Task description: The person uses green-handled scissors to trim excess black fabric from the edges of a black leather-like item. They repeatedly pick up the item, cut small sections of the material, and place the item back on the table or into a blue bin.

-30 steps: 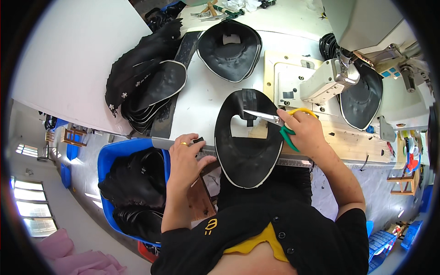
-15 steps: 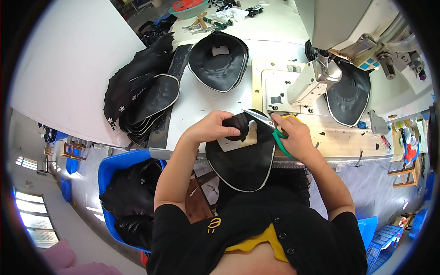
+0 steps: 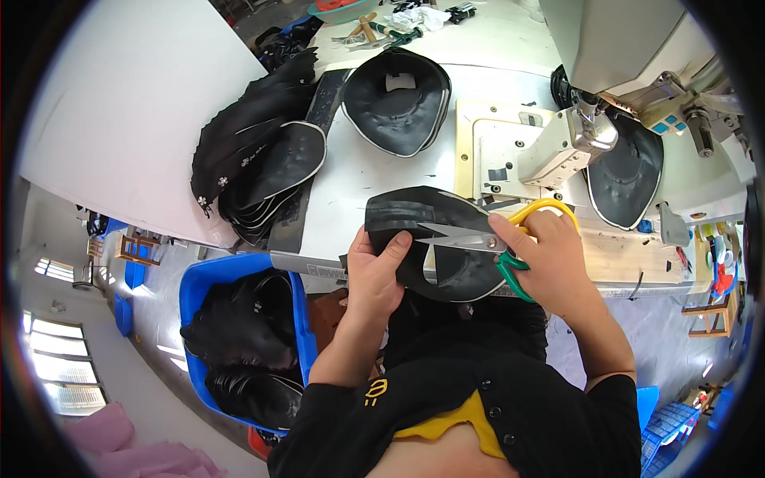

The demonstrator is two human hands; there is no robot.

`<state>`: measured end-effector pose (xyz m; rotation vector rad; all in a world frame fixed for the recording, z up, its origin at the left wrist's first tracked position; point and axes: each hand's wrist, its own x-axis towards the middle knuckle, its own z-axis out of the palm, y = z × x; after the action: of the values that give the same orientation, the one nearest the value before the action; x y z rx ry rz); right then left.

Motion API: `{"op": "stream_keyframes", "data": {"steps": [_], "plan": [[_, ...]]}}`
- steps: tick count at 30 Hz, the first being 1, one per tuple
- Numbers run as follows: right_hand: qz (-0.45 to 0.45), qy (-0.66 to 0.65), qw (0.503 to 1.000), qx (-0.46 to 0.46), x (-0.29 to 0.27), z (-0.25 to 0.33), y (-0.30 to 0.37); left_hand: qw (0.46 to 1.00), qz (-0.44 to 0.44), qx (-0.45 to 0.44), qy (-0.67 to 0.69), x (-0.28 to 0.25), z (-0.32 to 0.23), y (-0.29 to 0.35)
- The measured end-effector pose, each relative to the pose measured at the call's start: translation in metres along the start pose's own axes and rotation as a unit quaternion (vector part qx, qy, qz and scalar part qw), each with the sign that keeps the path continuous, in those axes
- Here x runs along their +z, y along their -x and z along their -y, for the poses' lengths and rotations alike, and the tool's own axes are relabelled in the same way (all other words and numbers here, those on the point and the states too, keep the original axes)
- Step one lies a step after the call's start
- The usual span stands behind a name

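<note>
My left hand (image 3: 378, 269) grips the edge of a black leather-like piece (image 3: 470, 275) with pale edging, thumb on top. The piece is curled up and tilted at the table's front edge. My right hand (image 3: 550, 255) is closed round a pair of scissors (image 3: 460, 238), one handle loop yellow and the other green. Their blades are parted and point left, lying over the black piece close to my left thumb. Whether the blades touch the material I cannot tell.
A sewing machine (image 3: 570, 143) stands at the right, with another black piece (image 3: 625, 171) beyond it. More black pieces (image 3: 398, 103) lie on the table and in a stack (image 3: 275, 167) at the left. Below it, a blue bin (image 3: 305, 319) holds black material. Hand tools (image 3: 374, 33) lie at the back.
The black piece has been lifted and folded over, its flap now spread above the blades. My left hand has shifted lower. The scissors have moved right and down, and the whole view has shifted slightly.
</note>
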<state>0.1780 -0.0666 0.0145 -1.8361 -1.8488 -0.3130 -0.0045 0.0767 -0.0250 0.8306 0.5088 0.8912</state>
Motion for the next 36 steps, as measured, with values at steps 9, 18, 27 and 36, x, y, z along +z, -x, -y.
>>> {"op": "stream_keyframes", "data": {"steps": [9, 18, 27, 36], "plan": [[0.044, -0.074, 0.995, 0.042, 0.000, -0.002, 0.003, 0.998, 0.036, -0.024, 0.035, 0.006, 0.009, 0.013], [0.066, 0.005, 0.998, -0.004, -0.005, 0.000, 0.003, 0.999, 0.035, -0.017, 0.027, -0.001, 0.004, 0.019], [0.011, -0.019, 0.999, -0.034, -0.008, 0.002, -0.001, 0.994, 0.075, 0.039, -0.074, 0.012, -0.002, 0.033], [0.068, -0.001, 0.996, -0.057, -0.018, 0.000, 0.000, 0.988, 0.125, 0.005, -0.088, 0.010, -0.006, 0.040]]}}
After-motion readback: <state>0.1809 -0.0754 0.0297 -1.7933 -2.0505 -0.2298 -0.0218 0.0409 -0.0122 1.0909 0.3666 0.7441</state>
